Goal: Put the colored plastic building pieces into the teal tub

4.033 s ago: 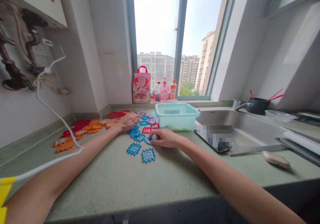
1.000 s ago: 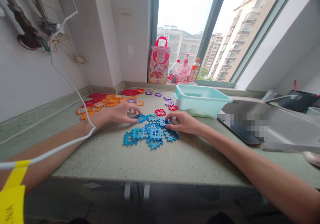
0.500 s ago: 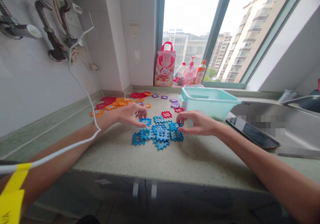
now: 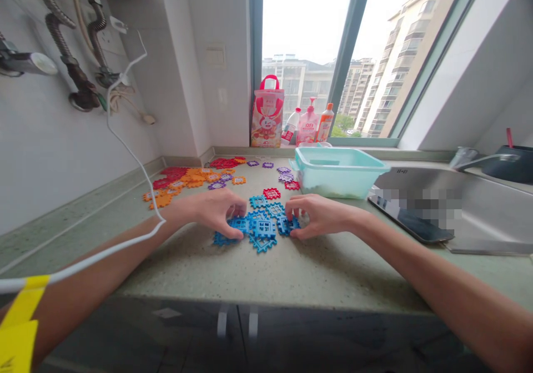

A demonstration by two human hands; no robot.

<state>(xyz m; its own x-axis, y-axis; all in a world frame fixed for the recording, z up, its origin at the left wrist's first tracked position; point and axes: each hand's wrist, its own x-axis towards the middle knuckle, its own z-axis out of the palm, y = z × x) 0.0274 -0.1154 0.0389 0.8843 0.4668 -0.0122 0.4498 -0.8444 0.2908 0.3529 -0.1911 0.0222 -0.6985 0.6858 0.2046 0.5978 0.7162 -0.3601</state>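
Several blue interlocking plastic tiles [image 4: 263,228], square with toothed edges and window cut-outs, lie in an overlapping pile on the counter. My left hand [image 4: 219,211] curls around the pile's left side, thumb in front and fingers behind, gripping blue tiles there; its fingers partly hide them. At the right side, my right hand [image 4: 316,216] holds a dark blue tile [image 4: 286,226] between thumb and fingers. A lighter blue tile [image 4: 257,201] lies at the back of the pile, and just behind it rests a red tile [image 4: 272,193].
Orange tiles [image 4: 195,177] and red tiles [image 4: 172,174] spread at the back left, purple tiles [image 4: 283,171] farther back. A turquoise tub [image 4: 341,165] stands behind my right hand. A phone [image 4: 410,217] lies beside the sink [image 4: 491,212]. A white cable [image 4: 125,145] crosses my left forearm.
Both hands have come down and closed in on the sides of the blue pile. The left fingers now wrap around tiles that lay in front of them. The camera view has shifted slightly.
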